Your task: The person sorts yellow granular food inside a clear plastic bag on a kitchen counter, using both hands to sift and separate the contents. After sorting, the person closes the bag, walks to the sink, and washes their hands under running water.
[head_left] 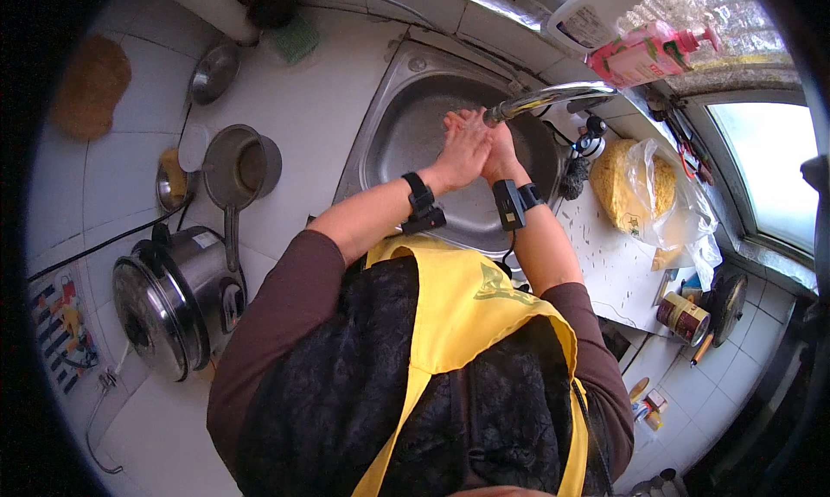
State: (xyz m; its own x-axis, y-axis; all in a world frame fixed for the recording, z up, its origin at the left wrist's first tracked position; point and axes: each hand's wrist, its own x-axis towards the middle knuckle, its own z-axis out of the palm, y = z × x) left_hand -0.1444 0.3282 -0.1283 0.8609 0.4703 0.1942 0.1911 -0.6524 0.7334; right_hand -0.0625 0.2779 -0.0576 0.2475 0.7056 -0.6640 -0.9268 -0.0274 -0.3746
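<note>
Under the tap [553, 98] my two hands meet over the stainless steel sink [380, 125]. Water seems to run from the spout onto them. My left hand [465, 149] lies across my right one, its fingers stretched out and pressed against the palm. My right hand [501, 151] is turned partly upward beneath it, and its fingers are partly covered by the left. No object shows between the hands. Black straps with small devices sit on both wrists.
Left of the sink stand a saucepan [233, 164] and a large lidded pot [177, 298]. A pink pump bottle [644, 56] and a white bottle [588, 17] are at the windowsill. Right are a bag of yellow food [635, 186], a dark scrubber [574, 179] and a can [683, 318].
</note>
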